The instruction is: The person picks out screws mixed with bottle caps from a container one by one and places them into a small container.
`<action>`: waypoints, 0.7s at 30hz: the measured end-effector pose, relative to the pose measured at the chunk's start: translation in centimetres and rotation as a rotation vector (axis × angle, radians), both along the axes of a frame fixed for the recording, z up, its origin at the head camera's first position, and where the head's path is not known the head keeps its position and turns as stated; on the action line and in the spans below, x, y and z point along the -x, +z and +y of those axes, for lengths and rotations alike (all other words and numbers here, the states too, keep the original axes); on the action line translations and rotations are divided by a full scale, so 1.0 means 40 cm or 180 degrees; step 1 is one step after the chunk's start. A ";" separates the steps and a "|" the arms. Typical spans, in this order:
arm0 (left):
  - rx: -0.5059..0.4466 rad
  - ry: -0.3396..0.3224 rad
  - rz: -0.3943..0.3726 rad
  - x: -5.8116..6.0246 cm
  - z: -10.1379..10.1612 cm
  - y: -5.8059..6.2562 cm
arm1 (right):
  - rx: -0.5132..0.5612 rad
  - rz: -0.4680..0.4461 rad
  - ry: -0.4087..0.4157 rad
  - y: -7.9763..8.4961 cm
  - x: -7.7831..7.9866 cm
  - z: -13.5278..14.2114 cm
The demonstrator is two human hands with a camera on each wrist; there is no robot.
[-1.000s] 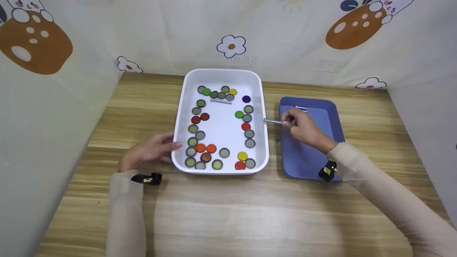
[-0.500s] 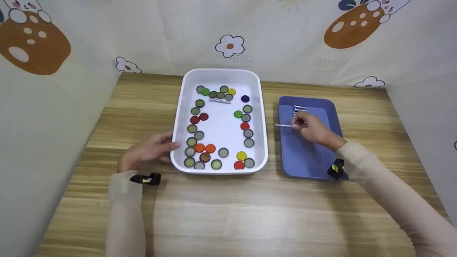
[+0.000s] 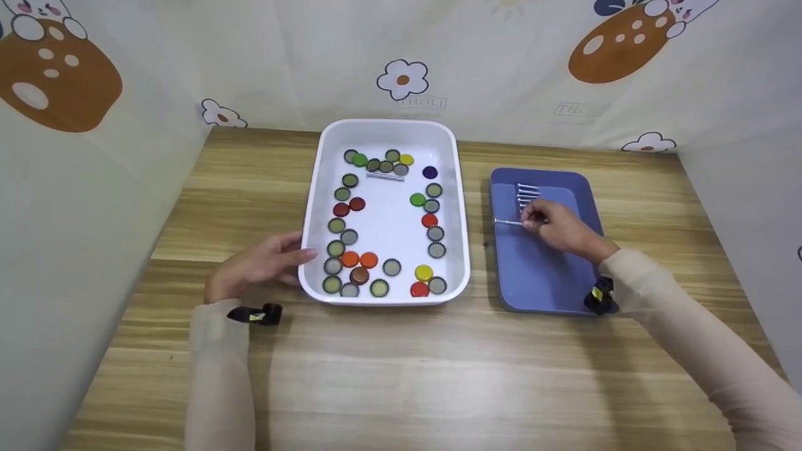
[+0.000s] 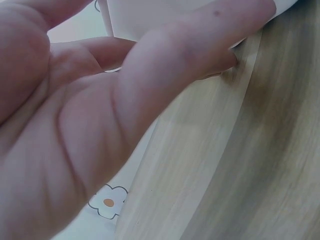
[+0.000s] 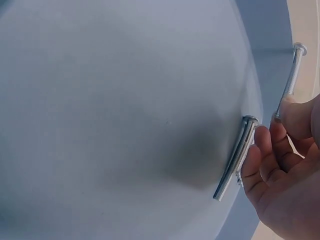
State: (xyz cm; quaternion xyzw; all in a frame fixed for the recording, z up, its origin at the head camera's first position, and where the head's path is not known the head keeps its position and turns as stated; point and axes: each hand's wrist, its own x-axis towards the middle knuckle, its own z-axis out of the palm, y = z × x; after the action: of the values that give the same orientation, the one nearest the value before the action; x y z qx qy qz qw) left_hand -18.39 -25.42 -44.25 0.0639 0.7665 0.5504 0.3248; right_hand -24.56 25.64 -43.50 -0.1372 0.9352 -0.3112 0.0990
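Observation:
In the head view my right hand [image 3: 557, 228] pinches a silver screw [image 3: 509, 222] between thumb and fingertips, its head pointing left, over the left part of the blue tray [image 3: 532, 294]. Several similar screws [image 3: 527, 191] lie in a column there, partly hidden by the hand. The right wrist view shows the held screw [image 5: 292, 75] above the tray floor, close to the lying screws [image 5: 235, 157]. My left hand [image 3: 260, 263] rests against the left side of the white tray [image 3: 385, 302], thumb over the rim, fingers extended along the outside, as the left wrist view also shows.
Bottle caps, grey, green, red, orange and yellow, line the white tray's floor, among them a yellow cap [image 3: 424, 272]. Near its far end lie thin silver screws [image 3: 385, 177]. Both trays stand on a wooden table [image 3: 401, 376] before a patterned cloth wall [image 3: 501, 75].
My right hand has carried the screw rightward from the white tray's right rim to over the blue tray, uncovering more of the lying screws. The left hand stays at the white tray.

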 end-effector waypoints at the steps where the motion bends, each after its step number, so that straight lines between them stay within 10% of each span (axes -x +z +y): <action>1: -0.0015 -0.0007 0.0001 0.000 0.000 0.000 | 0.0016 -0.0019 -0.0005 0.001 0.000 -0.002; 21: -0.0093 -0.0024 -0.0047 -0.002 -0.001 0.001 | -0.0001 -0.0018 -0.0068 0.018 0.000 0.043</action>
State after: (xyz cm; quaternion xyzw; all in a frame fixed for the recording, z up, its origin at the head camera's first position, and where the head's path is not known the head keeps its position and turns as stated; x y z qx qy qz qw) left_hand -18.32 -25.48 -44.23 0.0675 0.7557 0.5608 0.3315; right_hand -24.58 27.34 -42.77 -0.1263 0.9363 -0.3125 0.0983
